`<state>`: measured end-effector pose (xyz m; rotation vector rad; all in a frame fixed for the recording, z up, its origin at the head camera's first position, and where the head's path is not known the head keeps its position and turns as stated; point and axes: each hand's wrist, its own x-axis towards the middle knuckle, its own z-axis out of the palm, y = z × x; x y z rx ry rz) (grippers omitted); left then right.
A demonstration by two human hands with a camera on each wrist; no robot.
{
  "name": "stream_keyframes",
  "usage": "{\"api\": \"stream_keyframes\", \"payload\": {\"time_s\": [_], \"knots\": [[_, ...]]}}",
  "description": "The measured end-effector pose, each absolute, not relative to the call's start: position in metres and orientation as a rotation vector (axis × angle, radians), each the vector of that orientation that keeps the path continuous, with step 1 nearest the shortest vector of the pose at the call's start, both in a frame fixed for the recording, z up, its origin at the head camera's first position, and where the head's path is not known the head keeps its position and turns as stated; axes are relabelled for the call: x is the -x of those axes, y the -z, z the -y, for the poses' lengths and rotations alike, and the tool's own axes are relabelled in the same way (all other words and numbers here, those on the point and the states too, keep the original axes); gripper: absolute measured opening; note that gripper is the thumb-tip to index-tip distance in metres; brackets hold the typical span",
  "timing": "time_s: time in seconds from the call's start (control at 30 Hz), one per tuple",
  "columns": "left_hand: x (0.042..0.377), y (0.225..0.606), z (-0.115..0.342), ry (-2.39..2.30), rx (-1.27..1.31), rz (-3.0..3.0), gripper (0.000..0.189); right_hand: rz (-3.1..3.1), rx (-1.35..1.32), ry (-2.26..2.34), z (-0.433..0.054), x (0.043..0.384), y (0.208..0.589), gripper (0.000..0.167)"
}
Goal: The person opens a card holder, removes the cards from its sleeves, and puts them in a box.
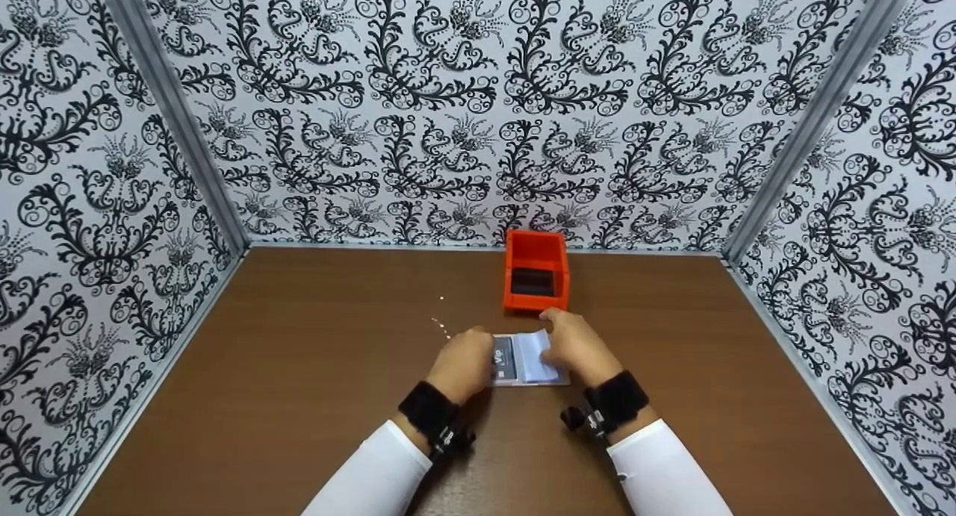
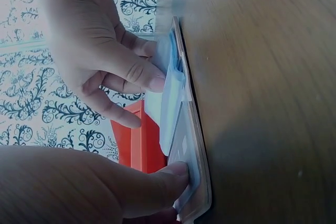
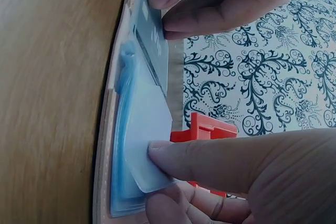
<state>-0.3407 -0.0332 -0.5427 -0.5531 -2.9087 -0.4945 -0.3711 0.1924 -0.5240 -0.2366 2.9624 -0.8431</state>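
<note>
An open card holder (image 1: 506,384) with translucent bluish plastic sleeves (image 1: 532,355) lies on the brown table. A dark grey card (image 1: 504,358) marked "Vip" shows on its left side. My left hand (image 1: 464,363) grips the left edge, its thumb pressing on the grey card in the left wrist view. My right hand (image 1: 579,348) pinches the loose edge of a sleeve page between thumb and fingers, seen closely in the right wrist view. That page is bent up from the layers under it.
Behind the card holder, near the back wall, stands an orange bin (image 1: 535,303) with a dark flat thing (image 1: 532,281) inside. Small light specks (image 1: 441,324) mark the table left of centre. Patterned walls enclose the table (image 1: 314,337) at the back and both sides.
</note>
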Motion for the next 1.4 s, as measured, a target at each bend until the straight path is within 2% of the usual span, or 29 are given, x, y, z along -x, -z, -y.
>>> {"api": "stream_keyframes", "payload": {"time_s": [0.27, 0.4, 0.53, 0.63, 0.7, 0.9, 1.2, 1.4], "knots": [[0.34, 0.543, 0.033, 0.434, 0.586, 2.884, 0.009, -2.981, 0.177, 0.748, -0.189, 0.37, 0.522, 0.063], [0.34, 0.545, 0.032, 0.413, 0.601, 2.857, 0.013, -3.001, 0.18, 0.751, -0.183, 0.367, 0.515, 0.048], [0.34, 0.547, 0.031, 0.424, 0.606, 2.829, 0.02, -3.0, 0.352, 0.867, -0.172, 0.362, 0.51, 0.033], [0.341, 0.547, 0.031, 0.434, 0.613, 2.816, 0.024, -2.957, 0.513, 0.923, -0.165, 0.358, 0.509, 0.027], [0.341, 0.547, 0.031, 0.425, 0.625, 2.816, 0.024, -2.919, 0.528, 0.922, -0.162, 0.357, 0.509, 0.024], [0.341, 0.545, 0.031, 0.405, 0.65, 2.838, 0.02, -2.89, 0.392, 0.871, -0.161, 0.358, 0.514, 0.022], [0.342, 0.54, 0.03, 0.451, 0.663, 2.872, 0.012, -2.868, 0.355, 0.943, -0.168, 0.365, 0.519, 0.031], [0.34, 0.543, 0.031, 0.438, 0.705, 2.825, 0.018, -2.839, 0.325, 1.013, -0.173, 0.37, 0.524, 0.04]]}}
